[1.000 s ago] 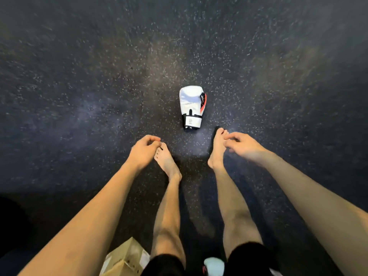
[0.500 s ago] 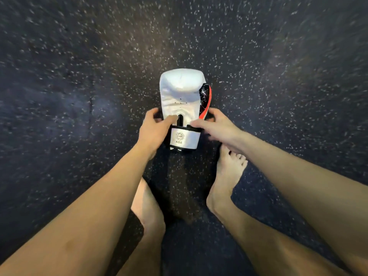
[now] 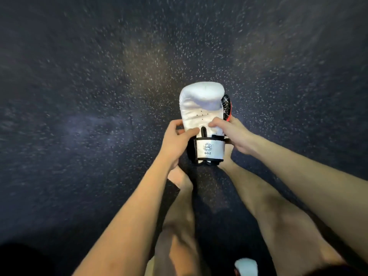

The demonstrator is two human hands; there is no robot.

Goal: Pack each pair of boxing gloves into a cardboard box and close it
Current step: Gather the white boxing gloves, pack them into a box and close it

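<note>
A white boxing glove (image 3: 201,104) with a black and red thumb side and a white wrist strap marked 6OZ is held above the dark speckled floor (image 3: 79,96). My left hand (image 3: 175,142) grips its left side at the wrist, thumb on the palm face. My right hand (image 3: 235,134) grips the right side, fingers over the palm and cuff. A second white glove (image 3: 246,265) shows partly at the bottom edge between my legs. No cardboard box is clearly visible.
My bare legs and feet (image 3: 179,180) stand right under the held glove. The dark rubber floor spreads out on all sides. A pale blurred shape (image 3: 149,267) sits at the bottom edge by my left leg.
Both hands reached from my feet to the glove on the floor, closed on its wrist, and have lifted it up toward me. The view shifted so the glove sits right of centre.
</note>
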